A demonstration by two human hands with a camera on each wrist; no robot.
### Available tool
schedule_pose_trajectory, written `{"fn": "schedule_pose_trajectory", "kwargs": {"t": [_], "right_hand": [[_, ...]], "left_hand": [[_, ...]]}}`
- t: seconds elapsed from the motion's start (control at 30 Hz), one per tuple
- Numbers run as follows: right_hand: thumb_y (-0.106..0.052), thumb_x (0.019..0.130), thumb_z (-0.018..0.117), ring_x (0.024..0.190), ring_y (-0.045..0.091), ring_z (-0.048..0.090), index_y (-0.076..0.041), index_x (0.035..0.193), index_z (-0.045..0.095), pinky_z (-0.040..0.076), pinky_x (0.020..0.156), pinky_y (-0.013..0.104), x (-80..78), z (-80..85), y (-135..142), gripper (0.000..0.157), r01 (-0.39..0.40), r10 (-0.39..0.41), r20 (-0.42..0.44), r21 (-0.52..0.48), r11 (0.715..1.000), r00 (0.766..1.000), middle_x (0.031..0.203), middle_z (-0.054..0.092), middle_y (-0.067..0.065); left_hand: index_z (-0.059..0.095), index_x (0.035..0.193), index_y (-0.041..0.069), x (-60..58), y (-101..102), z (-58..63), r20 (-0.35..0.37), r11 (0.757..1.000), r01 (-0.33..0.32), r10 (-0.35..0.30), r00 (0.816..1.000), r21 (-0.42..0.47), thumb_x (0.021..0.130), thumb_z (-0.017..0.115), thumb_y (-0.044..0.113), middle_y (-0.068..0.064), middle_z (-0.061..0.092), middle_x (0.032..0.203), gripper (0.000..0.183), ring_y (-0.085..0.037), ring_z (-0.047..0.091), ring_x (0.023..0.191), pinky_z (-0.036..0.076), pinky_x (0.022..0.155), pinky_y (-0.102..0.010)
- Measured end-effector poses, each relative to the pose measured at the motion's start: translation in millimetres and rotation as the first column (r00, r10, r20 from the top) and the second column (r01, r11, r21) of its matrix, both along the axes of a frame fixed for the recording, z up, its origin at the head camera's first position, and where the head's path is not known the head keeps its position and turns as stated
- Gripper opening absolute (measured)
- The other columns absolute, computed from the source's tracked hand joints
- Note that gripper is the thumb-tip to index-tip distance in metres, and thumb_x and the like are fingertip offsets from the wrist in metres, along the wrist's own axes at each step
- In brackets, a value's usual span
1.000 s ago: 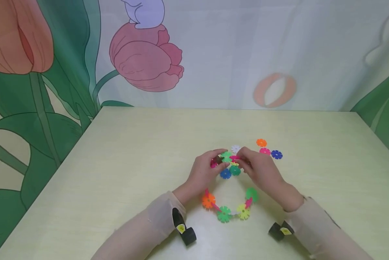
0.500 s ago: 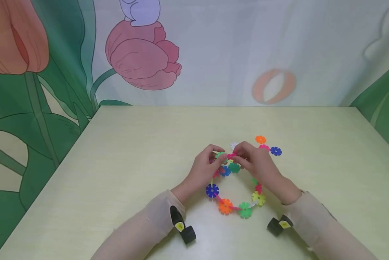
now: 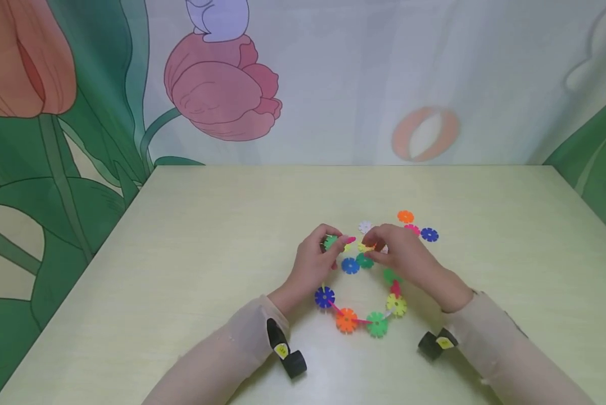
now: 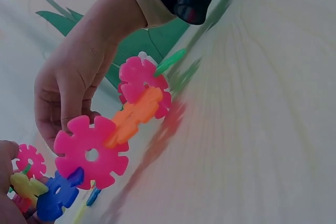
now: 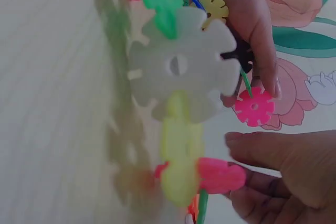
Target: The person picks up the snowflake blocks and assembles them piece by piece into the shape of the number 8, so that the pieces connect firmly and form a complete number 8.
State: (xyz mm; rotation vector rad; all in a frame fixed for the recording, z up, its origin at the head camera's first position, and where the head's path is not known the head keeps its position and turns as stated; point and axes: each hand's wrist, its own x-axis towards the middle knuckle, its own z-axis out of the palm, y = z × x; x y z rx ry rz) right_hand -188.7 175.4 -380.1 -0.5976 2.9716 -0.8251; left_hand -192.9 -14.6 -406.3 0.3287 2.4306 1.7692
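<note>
My left hand [image 3: 313, 253] pinches a green snowflake disc [image 3: 330, 242] between thumb and fingers, and a pink disc [image 3: 350, 239] juts from it to the right. From this hand hangs a curved chain of slotted discs, including a dark blue disc [image 3: 325, 297], an orange disc [image 3: 346, 320], a green disc [image 3: 377, 325] and a yellow disc [image 3: 396, 305]. To the right, my right hand [image 3: 409, 253] hovers over loose discs, thumb and fingertips apart. In the right wrist view, a pink disc [image 5: 254, 106] shows at the left hand's fingertips; chain discs partly hide that hand.
Loose discs lie around the hands: a blue disc [image 3: 351, 265], a dark green disc [image 3: 365, 260] and a white disc [image 3: 365, 226]. Farther right are an orange disc [image 3: 406, 216] and a dark blue disc [image 3: 429, 234]. A printed curtain [image 3: 333, 84] hangs behind the table [image 3: 222, 225].
My right hand has let go of the pink disc and moved slightly right of it. My left hand has shifted left with the green and pink discs; the hanging chain swung along.
</note>
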Motion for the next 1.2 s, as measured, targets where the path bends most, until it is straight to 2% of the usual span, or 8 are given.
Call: {"fn": "schedule_pose_trajectory", "kwargs": {"t": [0.17, 0.4, 0.57, 0.7, 0.97, 1.2], "right_hand": [[-0.013, 0.081, 0.077, 0.082, 0.019, 0.061, -0.004, 0.108, 0.070, 0.054, 0.072, 0.029, -4.6, 5.1, -4.2, 0.029, -0.043, 0.028, 0.103, 0.145, 0.989, 0.994, 0.094, 0.066, 0.008], [-0.013, 0.080, 0.077, 0.083, 0.019, 0.059, -0.006, 0.106, 0.071, 0.053, 0.076, 0.031, -10.0, 1.3, -8.0, 0.027, -0.087, 0.055, 0.125, 0.265, 0.960, 0.991, 0.092, 0.066, 0.006], [-0.014, 0.080, 0.078, 0.086, 0.020, 0.060, -0.007, 0.104, 0.069, 0.054, 0.080, 0.034, -11.6, -1.0, -7.9, 0.027, -0.091, 0.057, 0.133, 0.267, 0.959, 0.990, 0.094, 0.067, 0.007], [-0.017, 0.078, 0.079, 0.085, 0.019, 0.059, -0.008, 0.104, 0.069, 0.053, 0.078, 0.032, -12.2, -1.3, -8.9, 0.029, -0.092, 0.058, 0.131, 0.270, 0.958, 0.990, 0.093, 0.066, 0.006], [-0.023, 0.078, 0.080, 0.078, 0.015, 0.056, -0.009, 0.100, 0.071, 0.045, 0.068, 0.025, -12.7, -5.3, -13.9, 0.028, -0.149, 0.133, 0.090, 0.215, 0.965, 0.987, 0.083, 0.060, 0.004], [-0.018, 0.077, 0.080, 0.076, 0.015, 0.053, -0.007, 0.094, 0.070, 0.047, 0.070, 0.026, -16.1, -6.8, -16.2, 0.023, -0.162, 0.145, 0.100, 0.186, 0.969, 0.984, 0.082, 0.061, 0.004]], "left_hand": [[0.057, 0.108, 0.015, -0.2, 0.9, -1.7, -0.011, 1.000, 0.004, -0.004, 1.000, 0.006, 0.095, 0.059, 0.036, -0.016, 0.064, 0.089, 0.024, -0.022, 0.053, 0.058, 0.040, 0.055, -0.021], [0.057, 0.108, 0.016, 0.0, 0.5, -2.5, 0.006, 1.000, 0.014, -0.014, 1.000, 0.016, 0.096, 0.058, 0.034, -0.014, 0.066, 0.097, 0.022, -0.018, 0.051, 0.057, 0.040, 0.054, -0.020], [0.057, 0.108, 0.016, 0.5, 0.5, -1.1, 0.013, 1.000, 0.013, -0.013, 1.000, 0.022, 0.096, 0.058, 0.033, -0.014, 0.066, 0.098, 0.021, -0.017, 0.050, 0.057, 0.039, 0.052, -0.020], [0.057, 0.108, 0.015, 1.1, -0.3, 0.9, 0.016, 1.000, 0.010, -0.010, 1.000, 0.024, 0.096, 0.058, 0.032, -0.014, 0.066, 0.099, 0.021, -0.018, 0.050, 0.057, 0.038, 0.052, -0.020], [0.057, 0.107, 0.013, 0.9, -0.5, 1.0, 0.000, 0.999, 0.005, -0.005, 1.000, 0.036, 0.096, 0.059, 0.031, -0.015, 0.066, 0.098, 0.021, -0.017, 0.049, 0.056, 0.038, 0.053, -0.021], [0.058, 0.106, 0.013, 0.7, -0.6, 1.2, -0.002, 0.999, 0.002, -0.002, 1.000, 0.045, 0.096, 0.059, 0.030, -0.017, 0.065, 0.096, 0.021, -0.017, 0.049, 0.056, 0.038, 0.053, -0.020]]}}
